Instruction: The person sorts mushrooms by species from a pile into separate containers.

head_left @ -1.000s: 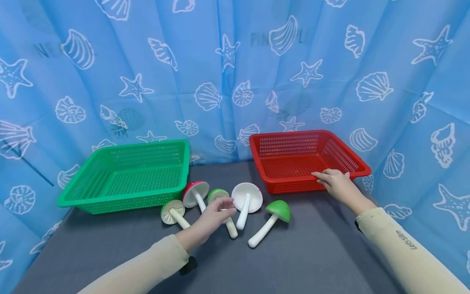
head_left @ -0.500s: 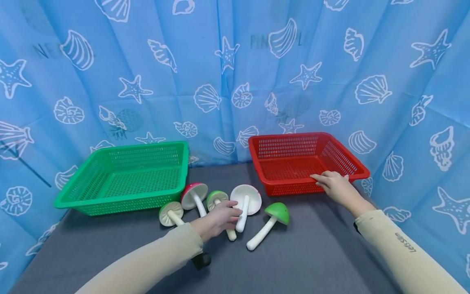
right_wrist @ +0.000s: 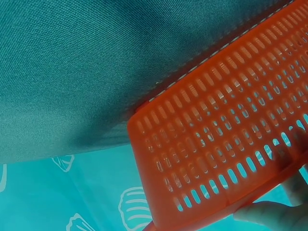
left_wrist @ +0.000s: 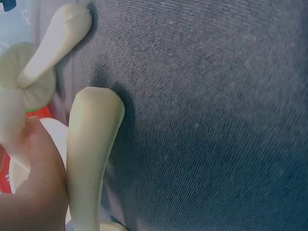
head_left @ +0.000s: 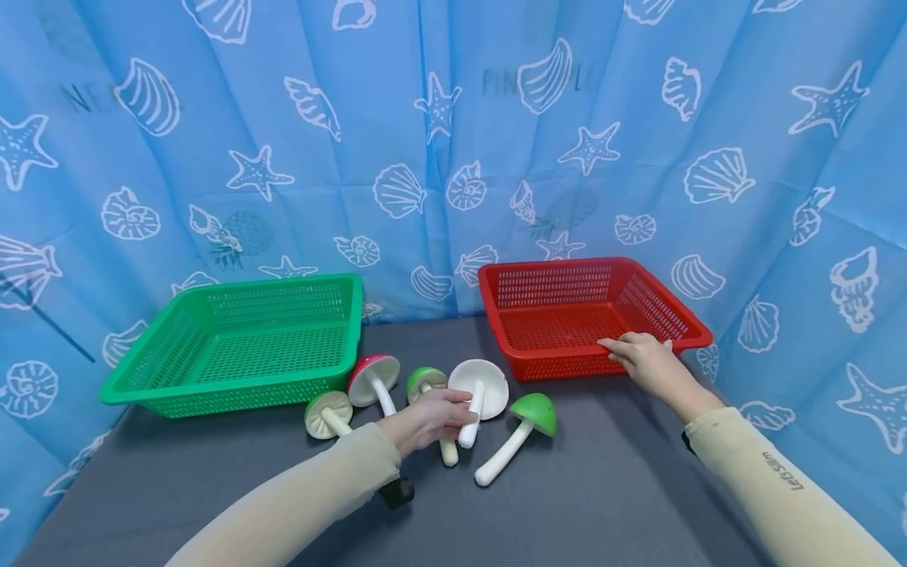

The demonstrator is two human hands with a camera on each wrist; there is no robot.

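My left hand (head_left: 428,420) pinches the white stem of a toy mushroom (head_left: 489,386) with a white underside, lying cap away from me. In the left wrist view the thumb (left_wrist: 41,168) lies against that stem (left_wrist: 12,120). Right under the hand is a green-capped mushroom (head_left: 427,379), its pale stem (left_wrist: 91,154) close beside the thumb. My right hand (head_left: 652,366) holds the near rim of the red basket (head_left: 567,354); in the right wrist view the thumb (right_wrist: 262,214) is at the rim and fingers show darkly behind the slotted wall.
A green basket (head_left: 248,390) stands at the back left. Beside it lie a red-capped mushroom (head_left: 373,379) and a pale-gilled one (head_left: 329,414). Another green-capped mushroom (head_left: 534,413) lies right of the left hand. Behind the grey tabletop (head_left: 567,512) hangs a blue shell-patterned curtain (head_left: 397,118).
My left hand has moved right and slightly down onto the white-underside mushroom's stem. That mushroom and the green-capped one beside it have shifted slightly right. The right hand has stayed on the basket rim.
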